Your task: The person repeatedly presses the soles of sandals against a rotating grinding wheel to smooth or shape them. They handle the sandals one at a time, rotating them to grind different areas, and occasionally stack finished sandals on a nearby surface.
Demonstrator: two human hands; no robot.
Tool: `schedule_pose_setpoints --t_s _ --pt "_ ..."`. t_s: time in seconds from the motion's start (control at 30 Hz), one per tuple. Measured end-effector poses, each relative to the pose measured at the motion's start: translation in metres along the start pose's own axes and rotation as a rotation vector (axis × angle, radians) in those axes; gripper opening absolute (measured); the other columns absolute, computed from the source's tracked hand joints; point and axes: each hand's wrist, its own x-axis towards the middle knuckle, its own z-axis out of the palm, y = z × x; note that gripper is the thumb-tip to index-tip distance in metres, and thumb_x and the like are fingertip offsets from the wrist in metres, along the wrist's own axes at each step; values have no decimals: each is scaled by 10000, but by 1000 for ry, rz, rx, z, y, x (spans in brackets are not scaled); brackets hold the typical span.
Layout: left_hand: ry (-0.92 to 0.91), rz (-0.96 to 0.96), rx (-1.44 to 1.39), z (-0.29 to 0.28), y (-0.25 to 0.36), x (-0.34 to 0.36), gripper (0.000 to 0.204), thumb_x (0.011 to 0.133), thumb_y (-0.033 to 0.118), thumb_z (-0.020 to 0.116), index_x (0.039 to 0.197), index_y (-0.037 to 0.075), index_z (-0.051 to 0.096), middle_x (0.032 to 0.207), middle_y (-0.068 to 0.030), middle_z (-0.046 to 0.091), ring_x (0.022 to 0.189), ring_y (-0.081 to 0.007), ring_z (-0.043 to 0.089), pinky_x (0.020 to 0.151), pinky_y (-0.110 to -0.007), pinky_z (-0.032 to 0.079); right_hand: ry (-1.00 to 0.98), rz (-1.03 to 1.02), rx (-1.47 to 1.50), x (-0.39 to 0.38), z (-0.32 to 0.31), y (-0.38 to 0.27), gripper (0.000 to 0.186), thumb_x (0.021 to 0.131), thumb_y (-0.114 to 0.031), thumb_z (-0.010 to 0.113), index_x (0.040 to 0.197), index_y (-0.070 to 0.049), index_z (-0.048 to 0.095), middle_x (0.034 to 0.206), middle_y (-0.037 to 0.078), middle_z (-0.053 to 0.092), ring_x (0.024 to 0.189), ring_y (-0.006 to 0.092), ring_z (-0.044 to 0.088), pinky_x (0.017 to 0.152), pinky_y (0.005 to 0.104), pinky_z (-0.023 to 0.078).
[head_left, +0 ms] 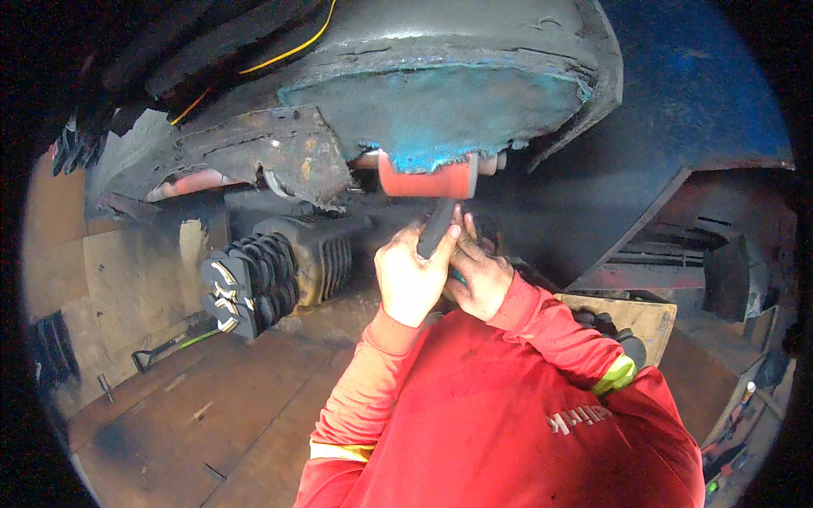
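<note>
A red sanding drum [429, 179] sits on a horizontal shaft, partly covered from above by a ragged, dusty blue cloth flap [457, 110]. Just below it, my left hand [408, 275] is closed around a dark grey flat piece [436, 227], seen edge-on and looking like a sole. The upper end of this piece reaches the drum's lower edge; I cannot tell whether they touch. My right hand [483, 275] is closed on the same piece from the other side, its fingertips pointing up. A bit of teal shows under the right palm.
Left of my arms, black sandals or soles [233, 292] with pale marks are stacked beside a ribbed motor housing [326, 254]. A torn, dirty guard [296, 157] hangs over the shaft's left part. To the right stand a blue panel [677, 102] and a box [656, 317] of dark pieces.
</note>
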Motion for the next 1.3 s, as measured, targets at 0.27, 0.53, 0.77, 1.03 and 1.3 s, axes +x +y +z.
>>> schedule_pose_setpoints --t_s 0.27,0.53,0.77,1.03,1.3 --pt "-23 -29 196 13 -8 24 399 880 376 752 885 -21 714 755 -251 669 709 -411 700 632 -449 540 -45 140 137 7 4 5 889 811 -128 685 1584 -90 249 1647 249 181 1293 506 486 923 493 568" --pt "79 19 -123 1 1 -1 341 880 307 779 899 -25 705 768 -243 671 667 -323 714 587 -403 519 80 10 50 -1 7 -3 763 876 -202 654 1563 -114 334 1652 221 206 1456 440 356 1032 683 421" --pt "-60 16 71 3 2 16 331 892 298 767 947 -23 707 827 -196 708 731 -299 687 645 -393 535 67 107 106 5 4 -8 769 809 -147 702 1505 -32 397 1591 282 305 1419 472 394 1037 616 426" --pt "-21 -67 -111 2 -8 2 373 906 306 764 1079 -23 726 872 -196 737 795 -209 725 693 -342 555 6 35 -52 0 2 0 880 774 -189 755 1545 -104 339 1637 225 220 1358 515 441 937 512 547" --pt "29 110 -310 -33 -12 -29 402 853 157 808 1190 -32 695 1194 -200 711 1084 -240 700 945 -346 536 317 -185 -348 -1 35 -19 746 726 -218 761 1430 -126 529 1597 207 321 1473 484 296 1087 575 444"
